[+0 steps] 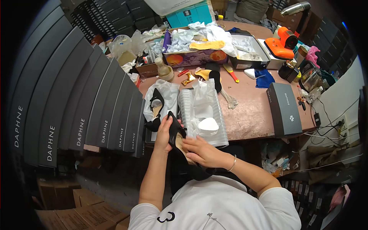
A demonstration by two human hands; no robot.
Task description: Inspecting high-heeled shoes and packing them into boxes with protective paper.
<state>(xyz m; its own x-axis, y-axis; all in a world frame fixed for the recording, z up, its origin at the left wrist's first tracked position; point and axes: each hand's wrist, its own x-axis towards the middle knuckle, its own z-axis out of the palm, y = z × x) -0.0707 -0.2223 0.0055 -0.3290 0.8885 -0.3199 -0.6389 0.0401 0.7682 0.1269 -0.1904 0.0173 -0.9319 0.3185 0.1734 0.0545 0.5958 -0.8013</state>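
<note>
Black shoe (pixel 178 142) between both hands, long axis upper left to lower right. Left hand (pixel 164 133) curls round its upper side; right hand (pixel 202 151), fingers extended, covers the lower insole, grip unclear.

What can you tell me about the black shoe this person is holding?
The black shoe has a dark, matte-looking upper, a pale beige insole and a narrow front. It is held at a slant in front of the person, by the table's near edge, narrow end up and away. The left hand holds it near that end; the right hand's fingers lie over the opening. The near end blends into dark surroundings, and the exact material can't be told.
</note>
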